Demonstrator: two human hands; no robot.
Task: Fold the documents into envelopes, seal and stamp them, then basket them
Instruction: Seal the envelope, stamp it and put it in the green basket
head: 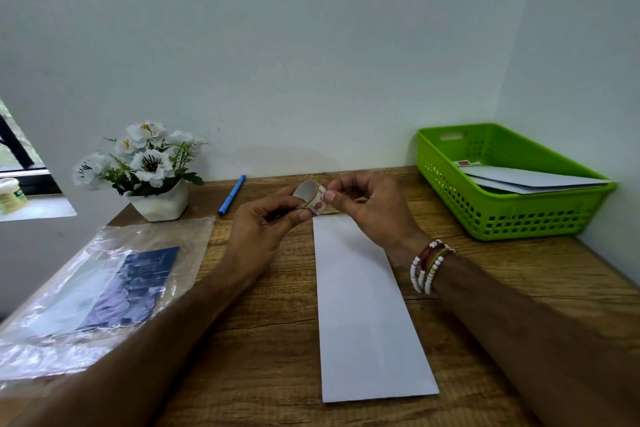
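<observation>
Your left hand (263,222) and right hand (363,204) both pinch the small roll of stamps (311,199) above the far end of the long white paper envelope (363,308). The green plastic basket (512,218) sits far right.

An envelope (367,305) lies lengthwise at the middle of the desk (270,340). Above its far end, a roll of stamps (311,198) sits between the left grip (263,222) and the right grip (367,204). A plastic bag (86,288) lies at the left, with a flower pot (159,204) behind it and a pen (232,195) just right of the pot. A basket (502,218) stands in the far right corner, with stacked envelopes (533,180) in it.
</observation>
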